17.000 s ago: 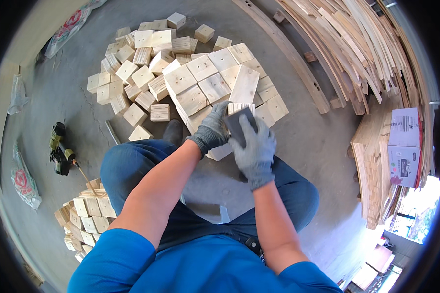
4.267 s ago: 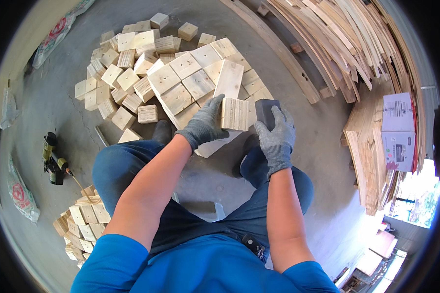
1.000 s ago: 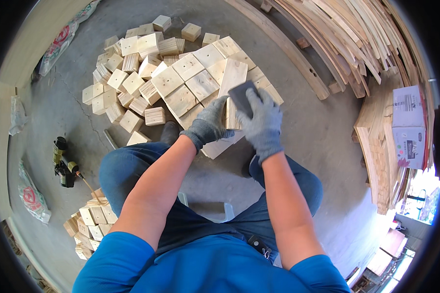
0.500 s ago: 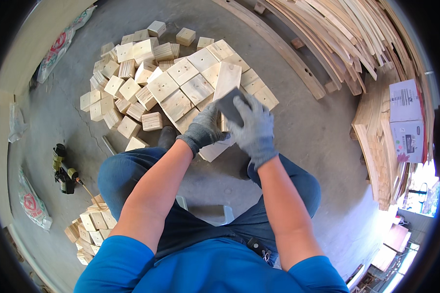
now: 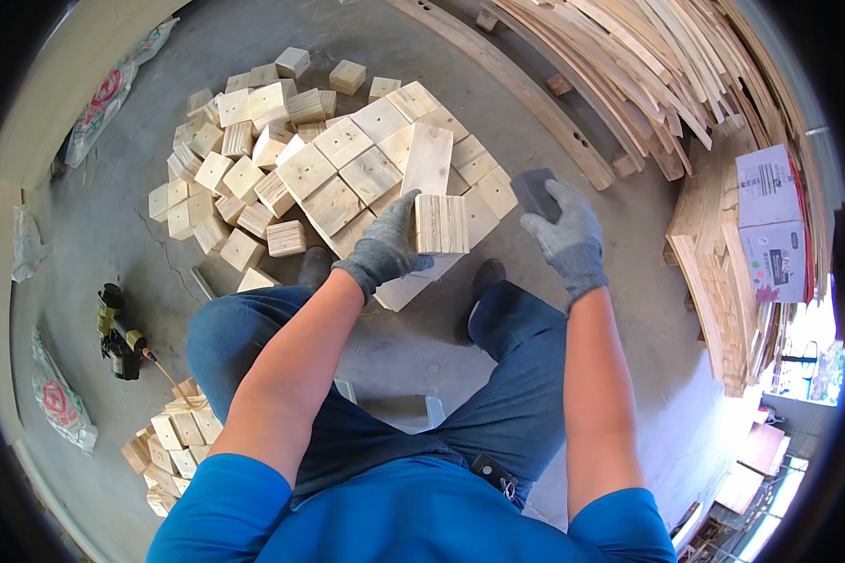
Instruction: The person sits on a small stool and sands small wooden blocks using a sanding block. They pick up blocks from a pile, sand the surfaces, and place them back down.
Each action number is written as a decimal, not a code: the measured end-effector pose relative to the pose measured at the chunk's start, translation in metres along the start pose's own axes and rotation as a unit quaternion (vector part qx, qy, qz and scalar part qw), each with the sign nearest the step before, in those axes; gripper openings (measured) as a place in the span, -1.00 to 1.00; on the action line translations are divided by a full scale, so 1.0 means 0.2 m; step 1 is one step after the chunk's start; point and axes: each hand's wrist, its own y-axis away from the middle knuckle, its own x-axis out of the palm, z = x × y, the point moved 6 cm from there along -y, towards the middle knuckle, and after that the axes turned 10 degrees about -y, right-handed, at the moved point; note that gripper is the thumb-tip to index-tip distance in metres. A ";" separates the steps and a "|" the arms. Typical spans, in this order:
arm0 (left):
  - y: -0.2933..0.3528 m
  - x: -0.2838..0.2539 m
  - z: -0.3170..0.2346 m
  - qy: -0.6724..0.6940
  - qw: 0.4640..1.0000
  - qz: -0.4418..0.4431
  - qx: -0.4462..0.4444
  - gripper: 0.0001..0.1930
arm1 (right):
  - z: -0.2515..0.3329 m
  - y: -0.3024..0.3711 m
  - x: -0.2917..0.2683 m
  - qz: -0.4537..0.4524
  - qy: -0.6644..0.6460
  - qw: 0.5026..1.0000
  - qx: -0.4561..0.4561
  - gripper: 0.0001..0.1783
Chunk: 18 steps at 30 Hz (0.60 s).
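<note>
On my screen, the left grip (image 5: 387, 242) holds the wooden block (image 5: 441, 223) at its right side; the right grip (image 5: 570, 235), holding the dark block (image 5: 536, 194) beyond its fingers, has moved away rightward, so I judge the rubbing paused.

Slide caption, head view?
Gray-gloved left hand grips a pale boxy wooden block; right hand holds a dark gray rectangular block apart.

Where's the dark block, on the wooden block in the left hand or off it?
Off: the right hand holds the dark block aside, leaving a visible gap from the wooden block.
</note>
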 end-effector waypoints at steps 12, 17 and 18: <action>0.08 -0.24 -0.32 -0.170 0.982 -0.047 0.067 0.33 | -0.11 0.22 -0.18 -0.050 -0.158 0.971 0.171 -0.14; 0.02 -0.20 -0.43 -0.270 0.961 0.005 0.059 0.28 | -0.20 0.23 -0.11 -0.035 -0.350 0.923 0.154 -0.11; 0.01 -0.19 -0.44 -0.279 0.959 0.015 0.050 0.27 | -0.19 0.23 -0.10 -0.034 -0.332 0.930 0.155 -0.12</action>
